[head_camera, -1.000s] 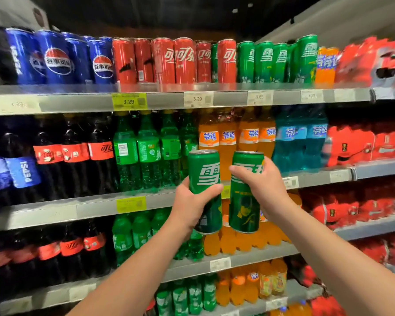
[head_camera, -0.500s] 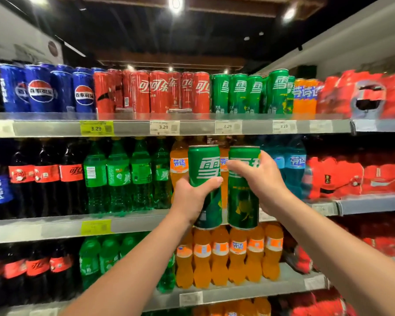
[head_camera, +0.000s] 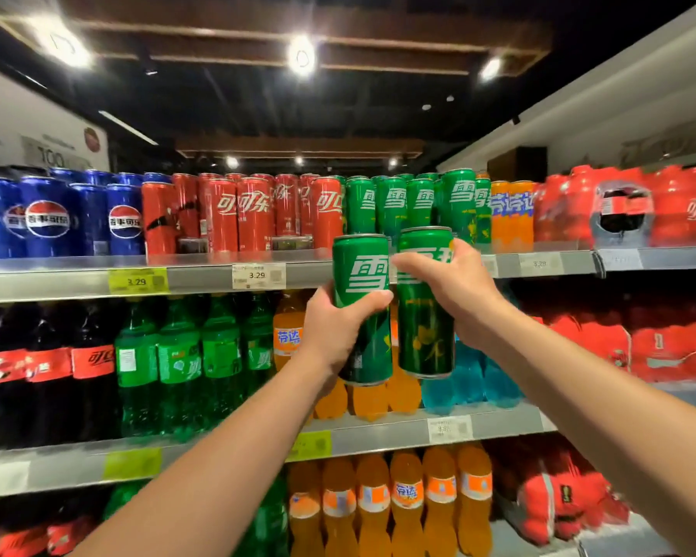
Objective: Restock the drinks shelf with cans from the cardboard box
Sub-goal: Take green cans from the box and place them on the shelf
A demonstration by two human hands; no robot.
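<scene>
My left hand [head_camera: 334,327] grips a tall green can [head_camera: 364,275] around its middle, thumb across the front. Beside it, my right hand [head_camera: 455,291] grips a second green can [head_camera: 424,339] near its top. Both cans are upright and side by side, raised in front of the top shelf's edge [head_camera: 201,275]. Just behind them on the top shelf stand matching green cans [head_camera: 392,205]. The cardboard box is out of view.
The top shelf also carries blue cans [head_camera: 47,217], red cans [head_camera: 254,213], orange cans [head_camera: 511,213] and red shrink-wrapped packs [head_camera: 627,207]. The shelves below hold dark, green [head_camera: 177,367], orange [head_camera: 406,504] and blue bottles.
Both hands have lifted the two green cans from middle-shelf height to the top shelf's edge, and my view has tilted upward.
</scene>
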